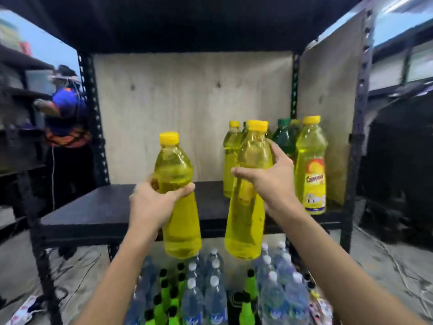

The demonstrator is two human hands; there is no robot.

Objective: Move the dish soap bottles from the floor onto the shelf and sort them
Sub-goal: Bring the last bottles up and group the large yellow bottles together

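yellow bottles (178, 207), green bottle (282, 137), black shelf (98, 214)

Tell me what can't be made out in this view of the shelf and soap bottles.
Head view only.
Green bottles at the shelf's back: labelled yellow bottle hides part; count unclear.
Its label text: blurred.
Floor bottles: cut off by bottom edge, crossed by forearms.
Left hand covers the left-held bottle's middle; right hand, the right-held bottle's.

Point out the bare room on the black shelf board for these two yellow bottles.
The left half of the black shelf board is bare, from the black perforated left post to the rear yellow-capped bottle. The right end, against the plywood side panel, is crowded with a labelled yellow bottle and green bottles.
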